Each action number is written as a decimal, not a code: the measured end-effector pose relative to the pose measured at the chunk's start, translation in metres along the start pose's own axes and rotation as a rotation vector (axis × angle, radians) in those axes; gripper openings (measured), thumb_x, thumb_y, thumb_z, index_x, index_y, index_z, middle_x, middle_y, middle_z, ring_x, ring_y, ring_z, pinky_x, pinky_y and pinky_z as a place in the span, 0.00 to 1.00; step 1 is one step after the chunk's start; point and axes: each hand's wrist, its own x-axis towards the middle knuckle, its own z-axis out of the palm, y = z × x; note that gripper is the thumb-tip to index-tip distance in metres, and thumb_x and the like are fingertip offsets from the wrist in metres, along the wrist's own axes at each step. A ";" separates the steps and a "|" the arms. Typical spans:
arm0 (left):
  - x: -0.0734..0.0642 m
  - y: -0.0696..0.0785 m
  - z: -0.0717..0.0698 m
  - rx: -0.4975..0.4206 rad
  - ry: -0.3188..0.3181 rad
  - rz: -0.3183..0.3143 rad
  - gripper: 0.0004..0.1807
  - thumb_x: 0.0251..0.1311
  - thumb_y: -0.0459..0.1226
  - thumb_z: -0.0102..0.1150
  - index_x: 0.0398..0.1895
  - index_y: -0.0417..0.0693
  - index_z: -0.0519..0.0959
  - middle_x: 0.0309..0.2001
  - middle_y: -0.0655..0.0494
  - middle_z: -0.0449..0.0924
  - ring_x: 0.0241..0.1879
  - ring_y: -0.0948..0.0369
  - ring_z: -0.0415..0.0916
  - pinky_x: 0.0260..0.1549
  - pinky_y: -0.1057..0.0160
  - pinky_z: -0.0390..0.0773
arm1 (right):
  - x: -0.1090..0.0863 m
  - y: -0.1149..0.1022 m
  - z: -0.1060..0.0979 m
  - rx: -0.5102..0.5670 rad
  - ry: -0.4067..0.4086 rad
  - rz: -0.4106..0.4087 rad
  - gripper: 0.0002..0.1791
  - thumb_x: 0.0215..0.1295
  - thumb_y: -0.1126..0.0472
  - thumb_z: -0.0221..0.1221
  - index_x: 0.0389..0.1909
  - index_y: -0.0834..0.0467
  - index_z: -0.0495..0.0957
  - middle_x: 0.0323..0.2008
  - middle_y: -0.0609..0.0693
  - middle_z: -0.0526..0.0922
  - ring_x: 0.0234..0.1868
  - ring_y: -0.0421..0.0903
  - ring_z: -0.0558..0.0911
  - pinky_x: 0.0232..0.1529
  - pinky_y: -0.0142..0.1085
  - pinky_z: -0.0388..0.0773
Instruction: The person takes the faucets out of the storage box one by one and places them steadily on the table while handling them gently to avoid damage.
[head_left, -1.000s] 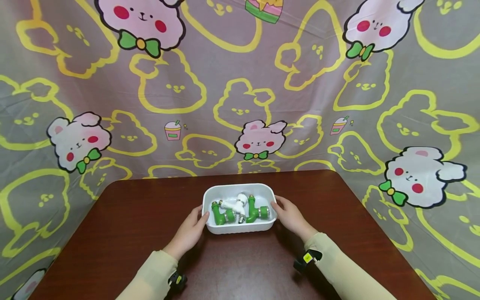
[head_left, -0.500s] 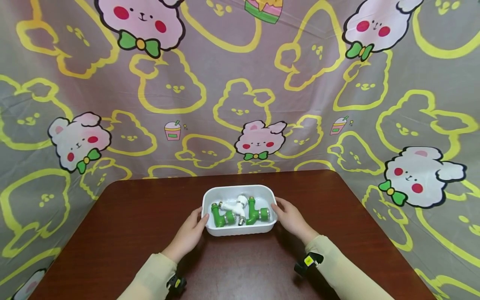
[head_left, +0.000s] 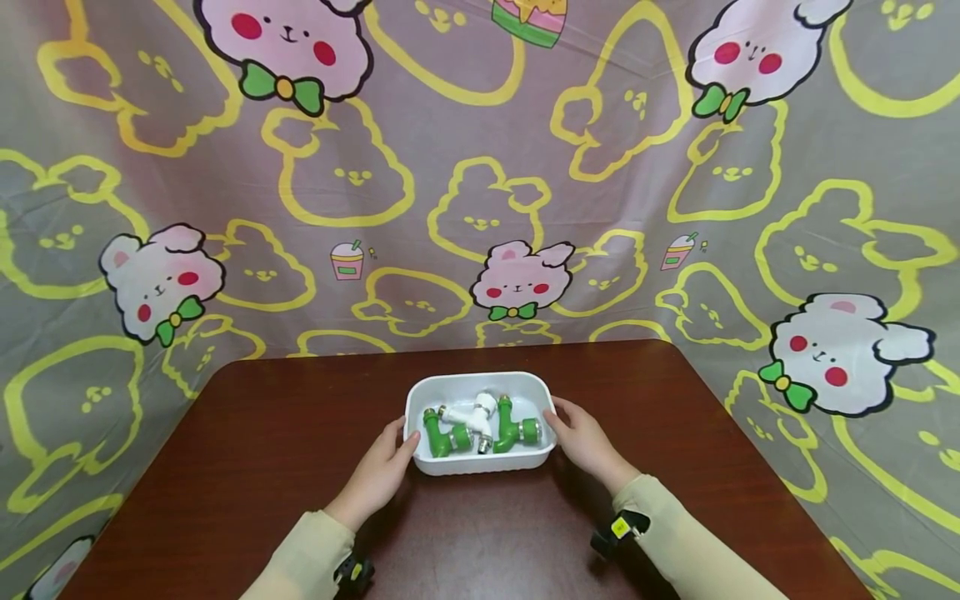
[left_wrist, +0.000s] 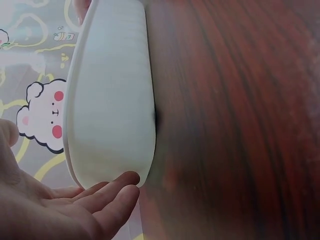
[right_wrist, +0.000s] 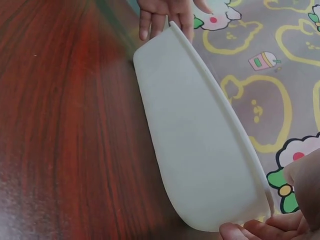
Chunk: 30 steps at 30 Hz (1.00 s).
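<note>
A white rectangular plastic tray (head_left: 480,465) sits on the table with its long side facing me. Inside lie two green plastic taps, the left one (head_left: 441,440) and the right one (head_left: 510,432), with a white tap (head_left: 478,415) between them. My left hand (head_left: 378,467) holds the tray's left end, thumb at the rim and fingers against the outer wall. At the opposite end my right hand (head_left: 588,442) grips in the same way. Both wrist views show the tray's outer side (left_wrist: 110,95) and fingers (right_wrist: 250,230) at its end; the taps are hidden there.
A dark reddish-brown wooden table (head_left: 300,417) spreads around the tray. Behind and at both sides hangs a patterned cloth (head_left: 420,192) with cartoon animals, meeting the table's back edge. Small black devices (head_left: 621,529) are strapped to both wrists.
Held by both hands, the tray has slid slightly toward me. The taps inside keep their arrangement.
</note>
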 end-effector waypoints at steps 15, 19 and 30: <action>-0.006 0.000 0.002 -0.017 -0.002 -0.005 0.35 0.80 0.45 0.46 0.77 0.28 0.57 0.75 0.30 0.61 0.77 0.39 0.57 0.73 0.37 0.59 | -0.004 0.000 0.002 0.009 0.034 -0.018 0.25 0.77 0.57 0.56 0.67 0.70 0.73 0.64 0.68 0.78 0.67 0.64 0.76 0.69 0.59 0.69; -0.008 -0.001 0.002 -0.017 0.000 -0.005 0.35 0.80 0.45 0.47 0.77 0.28 0.56 0.75 0.30 0.61 0.77 0.39 0.58 0.73 0.36 0.60 | -0.007 0.001 0.002 0.011 0.027 -0.004 0.26 0.77 0.57 0.57 0.68 0.69 0.73 0.64 0.68 0.78 0.67 0.63 0.76 0.69 0.58 0.69; -0.013 0.000 0.001 -0.007 -0.013 -0.013 0.37 0.80 0.47 0.47 0.78 0.29 0.55 0.76 0.29 0.59 0.76 0.39 0.58 0.72 0.37 0.61 | -0.011 0.000 0.001 0.005 0.023 -0.004 0.25 0.77 0.58 0.57 0.68 0.69 0.73 0.64 0.67 0.78 0.64 0.60 0.78 0.68 0.58 0.70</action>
